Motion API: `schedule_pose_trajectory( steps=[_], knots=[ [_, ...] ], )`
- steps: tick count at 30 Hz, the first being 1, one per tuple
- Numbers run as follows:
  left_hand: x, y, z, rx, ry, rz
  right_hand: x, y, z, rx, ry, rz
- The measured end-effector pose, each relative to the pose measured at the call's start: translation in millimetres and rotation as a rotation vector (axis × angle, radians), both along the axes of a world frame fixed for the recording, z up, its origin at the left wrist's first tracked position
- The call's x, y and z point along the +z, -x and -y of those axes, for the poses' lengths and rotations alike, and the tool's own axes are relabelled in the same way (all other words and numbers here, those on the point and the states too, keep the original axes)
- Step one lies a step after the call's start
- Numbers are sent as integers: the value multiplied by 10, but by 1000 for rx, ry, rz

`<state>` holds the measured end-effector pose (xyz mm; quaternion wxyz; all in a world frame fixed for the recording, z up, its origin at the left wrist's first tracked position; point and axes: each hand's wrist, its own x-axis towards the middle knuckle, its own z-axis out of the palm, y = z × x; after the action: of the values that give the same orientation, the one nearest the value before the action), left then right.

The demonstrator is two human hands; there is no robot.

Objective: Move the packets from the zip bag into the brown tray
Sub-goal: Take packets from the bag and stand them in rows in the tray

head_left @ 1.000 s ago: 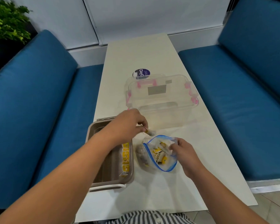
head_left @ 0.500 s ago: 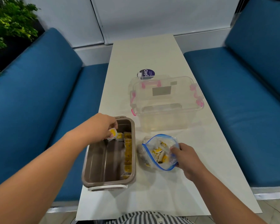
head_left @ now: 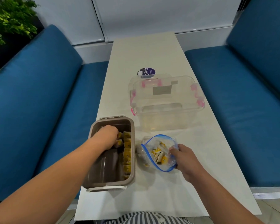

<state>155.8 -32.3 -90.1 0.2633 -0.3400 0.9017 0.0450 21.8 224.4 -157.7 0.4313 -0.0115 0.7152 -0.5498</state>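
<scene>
A brown tray (head_left: 96,179) stands at the table's near left edge, with a row of yellow packets (head_left: 127,155) along its right wall. My left hand (head_left: 106,137) is down inside the tray's far half, its curled fingers holding a yellow-and-white packet (head_left: 119,142) beside that row. A clear zip bag (head_left: 158,151) with a blue rim lies open just right of the tray and holds several more packets. My right hand (head_left: 183,158) grips the bag's right edge.
A clear plastic box (head_left: 166,102) with pink latches stands behind the bag. A round purple-labelled lid (head_left: 146,72) lies past it. Blue sofas flank the white table (head_left: 152,196) on both sides. A green plant is at the far left.
My left hand carried a packet from the bag's mouth leftward over the tray, then lowered into it beside the packet row. My right hand kept its hold on the bag.
</scene>
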Motion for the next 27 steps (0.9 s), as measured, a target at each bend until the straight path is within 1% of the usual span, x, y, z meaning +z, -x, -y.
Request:
schedule_pose_trajectory(
  steps=[2, 7, 12, 19, 27],
  knots=[
    [-61, 10, 21, 32, 15, -14, -7, 0, 0, -3, -5, 8],
    [-176, -8, 26, 102, 33, -115, -10, 14, 3, 0, -2, 17],
    [-273, -25, 10, 227, 49, -192, -35, 20, 2, -5, -2, 22],
    [-420, -45, -26, 394, 33, -156, -38, 14, 4, 1, -10, 27],
    [-458, -63, -53, 521, -95, -73, 8, -19, -7, 3, -14, 30]
  ],
)
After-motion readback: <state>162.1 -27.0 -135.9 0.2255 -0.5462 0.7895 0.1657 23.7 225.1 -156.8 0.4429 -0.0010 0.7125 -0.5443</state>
